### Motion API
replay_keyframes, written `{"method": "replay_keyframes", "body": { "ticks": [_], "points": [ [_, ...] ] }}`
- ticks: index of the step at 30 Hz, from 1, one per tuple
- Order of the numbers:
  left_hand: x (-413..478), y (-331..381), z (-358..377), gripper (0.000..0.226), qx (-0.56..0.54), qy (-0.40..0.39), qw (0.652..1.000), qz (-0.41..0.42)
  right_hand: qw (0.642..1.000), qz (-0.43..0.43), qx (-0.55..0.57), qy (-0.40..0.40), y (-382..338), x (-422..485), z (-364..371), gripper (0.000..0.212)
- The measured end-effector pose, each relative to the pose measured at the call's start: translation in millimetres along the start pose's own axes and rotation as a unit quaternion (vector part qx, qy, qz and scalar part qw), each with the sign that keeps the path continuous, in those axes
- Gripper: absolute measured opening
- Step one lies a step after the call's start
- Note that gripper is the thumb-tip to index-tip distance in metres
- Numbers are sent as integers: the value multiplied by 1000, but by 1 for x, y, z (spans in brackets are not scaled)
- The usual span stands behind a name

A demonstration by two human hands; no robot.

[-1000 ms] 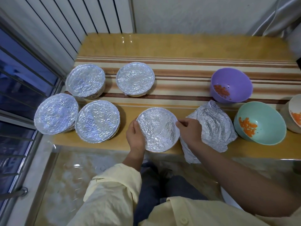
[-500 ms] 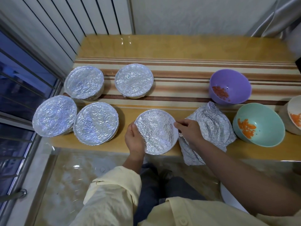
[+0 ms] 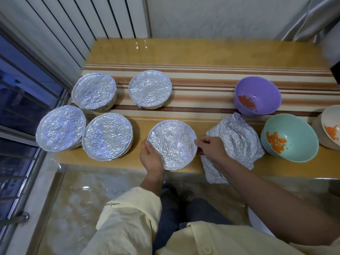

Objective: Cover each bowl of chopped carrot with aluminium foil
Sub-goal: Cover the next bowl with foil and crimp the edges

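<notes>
No text, label, brand, number or sign can be read anywhere. The foil (image 3: 171,142) over the near centre bowl (image 3: 191,131) is plain crinkled metal. The purple bowl (image 3: 261,89), the teal bowl (image 3: 294,129) and the striped tabletop (image 3: 202,78) show colour only, with no print or marks.

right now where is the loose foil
Head view, right of centre: the loose foil lies at the table's front edge, between the bowl being covered and the green bowl.
</notes>
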State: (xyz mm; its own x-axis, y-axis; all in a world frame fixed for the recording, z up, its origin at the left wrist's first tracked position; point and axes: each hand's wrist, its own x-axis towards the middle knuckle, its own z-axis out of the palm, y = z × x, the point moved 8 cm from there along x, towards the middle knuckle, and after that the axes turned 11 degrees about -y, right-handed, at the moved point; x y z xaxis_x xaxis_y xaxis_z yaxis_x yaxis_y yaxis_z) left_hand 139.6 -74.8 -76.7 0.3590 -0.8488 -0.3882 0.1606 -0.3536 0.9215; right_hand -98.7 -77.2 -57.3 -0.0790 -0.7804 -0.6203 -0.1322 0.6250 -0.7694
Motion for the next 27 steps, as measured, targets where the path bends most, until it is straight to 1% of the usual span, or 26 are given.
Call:
{"method": "replay_keyframes", "body": {
  "ticks": [2,3,6,9,11,12,14,16,17,19,21,22,25,27],
  "points": [
    [1,-3,0,34,-8,-7,1000,-5,999,13,34,-32,2,-1,2,9],
    [1,-4,0,35,-12,-9,1000,-7,998,19,47,-44,3,-1,2,13],
    [-4,-3,0,35,-9,-2,1000,-5,997,16,63,-49,2,-5,4,20],
    [-11,-6,-6,23,-5,31,999,-32,994,3,76,-74,-6,-6,12,28],
    [-14,-9,-14,16,-1,61,996,-59,993,-2,84,-81,-12,-4,16,29],
    [-14,-10,-17,16,7,65,996,-66,995,-6,72,-72,-13,-3,15,27],
    [-14,-5,-18,20,21,60,996,-64,999,-2,28,-38,-8,-2,9,26],
    [-14,3,-13,32,34,31,998,-41,1000,25,6,-16,2,-5,5,33],
    [-12,7,-9,37,37,12,999,-30,999,42,9,-19,6,-6,5,36],
    [-7,11,-3,39,35,-14,999,-14,995,76,45,-37,14,-6,8,31],
    [-3,8,1,37,32,-25,999,-3,992,83,95,-30,12,-7,10,14],
    [-2,6,2,36,35,-24,999,-2,991,82,104,-18,12,-7,9,11],
    [-1,1,3,37,35,-21,999,-3,990,76,116,-1,12,-9,11,6],
    [0,0,2,37,24,-26,999,-5,988,72,139,-12,15,-9,13,11]
  ]
}}
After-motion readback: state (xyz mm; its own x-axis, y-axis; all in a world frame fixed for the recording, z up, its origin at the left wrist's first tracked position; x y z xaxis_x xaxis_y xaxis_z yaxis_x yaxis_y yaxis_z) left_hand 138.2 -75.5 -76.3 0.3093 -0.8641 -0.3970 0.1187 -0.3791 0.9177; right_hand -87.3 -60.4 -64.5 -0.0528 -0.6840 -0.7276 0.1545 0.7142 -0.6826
